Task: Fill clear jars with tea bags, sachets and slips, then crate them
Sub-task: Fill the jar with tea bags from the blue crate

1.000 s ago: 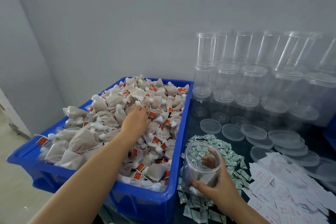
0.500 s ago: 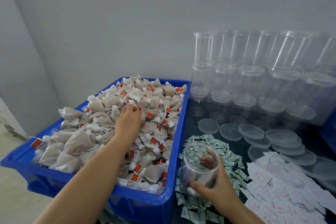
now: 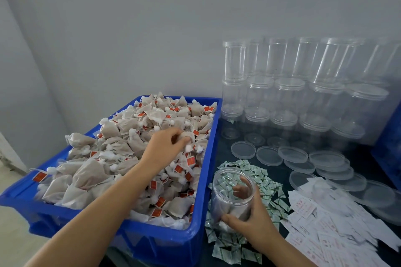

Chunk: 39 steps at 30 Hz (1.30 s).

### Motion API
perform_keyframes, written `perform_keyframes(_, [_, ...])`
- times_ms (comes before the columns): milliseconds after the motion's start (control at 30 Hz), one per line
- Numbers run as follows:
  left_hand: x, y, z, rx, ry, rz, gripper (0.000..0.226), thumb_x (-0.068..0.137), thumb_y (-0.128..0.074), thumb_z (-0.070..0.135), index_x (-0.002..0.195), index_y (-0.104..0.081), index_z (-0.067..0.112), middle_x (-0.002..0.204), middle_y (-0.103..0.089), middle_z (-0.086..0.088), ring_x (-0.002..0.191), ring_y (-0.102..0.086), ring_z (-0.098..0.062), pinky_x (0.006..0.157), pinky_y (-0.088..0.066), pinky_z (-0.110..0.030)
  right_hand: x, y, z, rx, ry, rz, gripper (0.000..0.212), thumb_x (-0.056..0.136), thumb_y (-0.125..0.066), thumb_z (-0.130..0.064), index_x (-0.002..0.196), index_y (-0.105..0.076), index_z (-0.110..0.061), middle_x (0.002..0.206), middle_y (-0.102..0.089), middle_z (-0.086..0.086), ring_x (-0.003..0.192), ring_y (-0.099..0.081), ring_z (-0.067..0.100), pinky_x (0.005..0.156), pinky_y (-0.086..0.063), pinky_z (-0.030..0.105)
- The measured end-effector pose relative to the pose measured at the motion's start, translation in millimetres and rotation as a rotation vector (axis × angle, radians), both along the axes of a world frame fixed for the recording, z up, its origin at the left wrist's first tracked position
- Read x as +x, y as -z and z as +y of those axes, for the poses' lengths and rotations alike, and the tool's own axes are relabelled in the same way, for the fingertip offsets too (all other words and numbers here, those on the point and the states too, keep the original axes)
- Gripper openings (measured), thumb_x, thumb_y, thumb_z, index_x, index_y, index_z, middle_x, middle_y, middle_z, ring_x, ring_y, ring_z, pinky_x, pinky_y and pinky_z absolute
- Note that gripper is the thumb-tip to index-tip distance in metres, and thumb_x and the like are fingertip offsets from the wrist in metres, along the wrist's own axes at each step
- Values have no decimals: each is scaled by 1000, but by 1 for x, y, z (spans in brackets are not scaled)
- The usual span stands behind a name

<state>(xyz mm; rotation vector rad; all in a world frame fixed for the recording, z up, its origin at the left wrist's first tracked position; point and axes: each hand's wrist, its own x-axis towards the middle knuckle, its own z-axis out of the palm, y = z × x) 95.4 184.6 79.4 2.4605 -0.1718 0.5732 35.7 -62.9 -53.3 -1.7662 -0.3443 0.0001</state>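
Lifting clear of the heap, the left hand point(image 3: 165, 149) now has its fingers point(image 3: 180, 136) curled round a tea bag point(image 3: 187, 136), where half a second ago they were pressed flat into the pile further back in the blue crate point(image 3: 195, 238). That suggests the pick is made and the bag is ready to travel to the jar. The clear jar point(image 3: 233, 195) stands off to the right of those fingers and nearer the person, tilted on the sachets point(image 3: 260, 178) scattered over the table point(image 3: 280, 171); it has not moved. The right hand point(image 3: 253, 217) grips it round the lower wall, thumb in front, the other fingers wrapped behind and showing through the plastic. Some pale bags seem to lie in the bottom already, so filling looks to be at an early stage. The paper slips point(image 3: 338, 223) lie just right of the right hand, untouched, with loose lids point(image 3: 269, 155) and the stacked empty jars point(image 3: 288, 93) beyond.
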Motion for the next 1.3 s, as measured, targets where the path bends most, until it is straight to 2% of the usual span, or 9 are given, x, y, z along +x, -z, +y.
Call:
perform_keyframes(100, [-11, -16, -15, 12, 103, 60, 23, 90, -61, 36, 74, -58, 19, 67, -62, 3, 54, -52, -3, 55, -42, -13, 0, -2, 1, -1, -1, 11, 94, 53, -90, -50, 119, -28, -79, 115, -55, -34, 113, -55, -10, 83, -49, 7])
perform_keyframes(200, [-26, -32, -30, -103, 211, 98, 11, 88, -62, 35, 81, -63, 25, 71, -64, 9, 62, -57, 1, 59, -45, -10, -2, -4, 2, 4, 2, 28, 90, 55, -88, -45, 116, -30, -77, 122, -55, -23, 112, -56, -10, 82, -50, 9])
perform_keyframes(333, [-41, -43, -50, -211, 317, 128, 6, 86, -65, 31, 89, -66, 26, 82, -67, 11, 75, -62, -3, 68, -51, -18, -3, -4, 3, -23, 10, 33, 90, 52, -84, -49, 115, -27, -78, 127, -53, -20, 111, -54, -13, 80, -48, 8])
perform_keyframes(500, [-49, -37, -69, -162, 367, 129, 5, 85, -67, 29, 88, -66, 25, 81, -69, 8, 75, -64, -7, 72, -53, -26, -2, -3, 3, 8, 1, 27, 87, 55, -84, -42, 114, -31, -77, 124, -56, -19, 113, -56, -9, 83, -47, 7])
perform_keyframes(633, [-50, -25, -81, -82, 372, 68, 17, 83, -71, 25, 78, -57, 35, 74, -62, 14, 70, -57, -2, 68, -48, -20, 0, -1, 4, 16, -12, 27, 89, 59, -84, -37, 117, -31, -77, 114, -56, -34, 114, -55, -9, 83, -46, 4])
perform_keyframes(867, [-47, -1, -92, -53, 394, 110, 12, 80, -74, 26, 82, -63, 20, 75, -63, 7, 71, -56, -8, 66, -46, -21, -1, -3, 4, 33, -21, 32, 86, 57, -86, -39, 118, -33, -70, 127, -56, -11, 113, -58, -3, 90, -51, 20])
perform_keyframes(1100, [-45, 3, -84, 111, 447, 178, 15, 82, -72, 32, 90, -62, 25, 82, -60, 18, 78, -53, 9, 73, -42, -6, -2, -4, 4, 80, -56, 18, 88, 61, -85, -27, 119, -37, -73, 118, -63, -23, 114, -62, 3, 86, -52, 15])
perform_keyframes(1200, [-44, 0, -81, 80, 431, 187, 28, 81, -69, 43, 103, -63, 25, 89, -61, 20, 87, -57, 10, 80, -43, -4, -3, -6, 6, 95, -48, 13, 84, 61, -85, -31, 119, -37, -70, 120, -59, -18, 113, -60, -1, 87, -50, 14])
perform_keyframes(1300, [-42, -6, -78, 40, 395, 153, 18, 84, -67, 40, 98, -61, 30, 85, -61, 23, 87, -56, 13, 77, -41, -1, -3, -5, 5, 109, -65, 29, 82, 62, -84, -31, 115, -38, -74, 112, -57, -32, 111, -62, -1, 84, -51, 14])
